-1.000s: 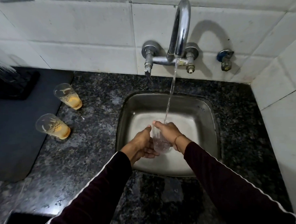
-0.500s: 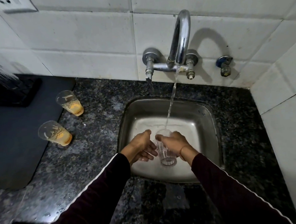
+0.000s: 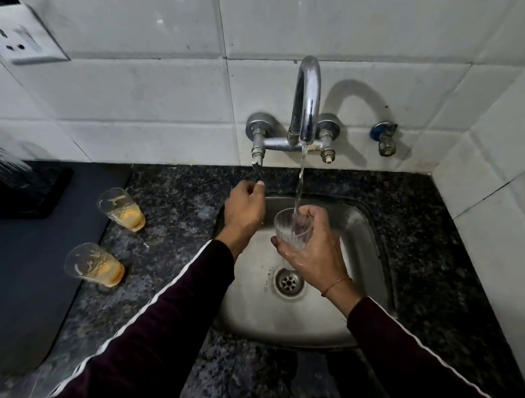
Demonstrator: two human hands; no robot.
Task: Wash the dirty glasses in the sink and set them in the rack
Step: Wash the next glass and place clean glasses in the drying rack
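Water [image 3: 298, 187] is being run from the tap [image 3: 306, 102] into a clear glass [image 3: 293, 229], which is being gripped upright over the sink [image 3: 367, 254] by the right hand [image 3: 317, 244], presumably for rinsing. The tap lever [image 3: 258, 171] is being pinched by the left hand [image 3: 245, 213], fingers closed. Two dirty glasses [image 3: 120, 209] are being kept waiting on the surface [image 3: 172, 234].

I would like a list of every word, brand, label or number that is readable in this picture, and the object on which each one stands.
There is no readable text in this picture.
Wall socket: holes and a switch only, no lettering visible.
Tap and blue-handled valve: no brand mark visible.
Glass in the right hand: ribbed pattern only.
Two dirty glasses on the counter: orange residue and streaks, no print.
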